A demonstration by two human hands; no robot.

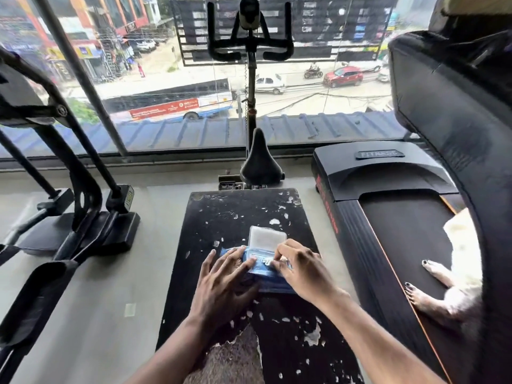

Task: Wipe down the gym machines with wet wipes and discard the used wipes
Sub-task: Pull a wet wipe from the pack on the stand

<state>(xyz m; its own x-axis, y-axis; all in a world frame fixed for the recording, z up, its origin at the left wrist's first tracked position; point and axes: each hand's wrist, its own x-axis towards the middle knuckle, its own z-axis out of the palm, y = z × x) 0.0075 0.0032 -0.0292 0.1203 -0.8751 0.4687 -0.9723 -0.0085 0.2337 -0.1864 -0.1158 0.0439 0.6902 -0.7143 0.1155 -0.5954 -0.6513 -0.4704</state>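
Observation:
A blue pack of wet wipes (259,268) lies on a worn black padded bench (235,214), its white lid (266,238) flipped up. My left hand (224,284) lies flat on the pack's left end, fingers spread. My right hand (300,268) is at the pack's opening, fingertips pinching at a wipe there; the wipe itself is barely visible. An exercise bike stands beyond the bench, with its seat (260,159) and handlebars (250,48) facing the window.
A treadmill (388,217) runs along the right, with another person's bare feet (426,284) on its belt. A black elliptical machine (69,206) stands at the left. Grey floor (116,314) lies between the machines. A large window (171,128) closes the far side.

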